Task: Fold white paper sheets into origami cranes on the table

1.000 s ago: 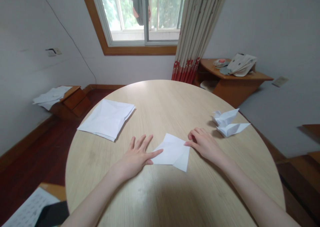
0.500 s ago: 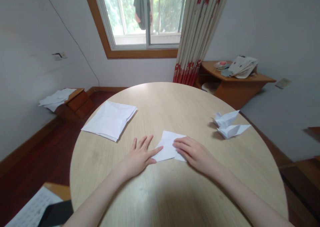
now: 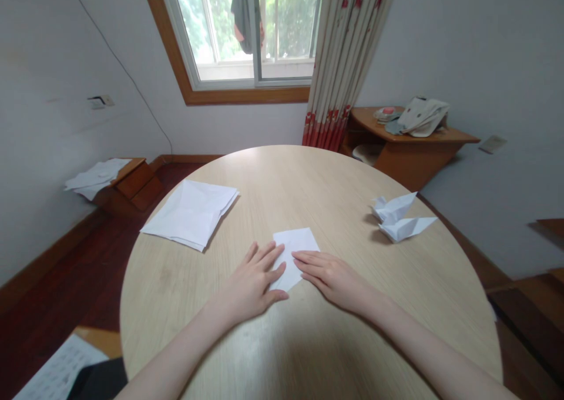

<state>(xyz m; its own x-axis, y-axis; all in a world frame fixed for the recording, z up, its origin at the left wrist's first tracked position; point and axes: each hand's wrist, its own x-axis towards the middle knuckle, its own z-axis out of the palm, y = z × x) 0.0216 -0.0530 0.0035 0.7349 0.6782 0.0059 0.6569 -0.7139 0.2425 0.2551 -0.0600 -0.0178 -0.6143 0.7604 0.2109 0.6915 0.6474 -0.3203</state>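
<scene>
A small folded sheet of white paper [image 3: 291, 241] lies flat on the round wooden table [image 3: 291, 177], between my two hands. My left hand [image 3: 253, 282] rests on its left side with the fingers spread, the fingertips on the paper. From the right, my right hand [image 3: 332, 274] lies flat over the paper's right edge, its fingers stretched out and close together. Part of the right edge is hidden under those fingers. Neither hand grips the paper.
A stack of white paper sheets [image 3: 189, 215] lies on the table's left. Two folded paper birds [image 3: 403, 227] stand at the right. Beyond the table are a corner desk [image 3: 423, 147] with a bag [image 3: 423, 117] on it and a low drawer cabinet [image 3: 134, 182].
The folded paper has turned and shifted slightly left. My left hand has moved further onto it; my right hand has slid left along with it. The view has shifted a little.
</scene>
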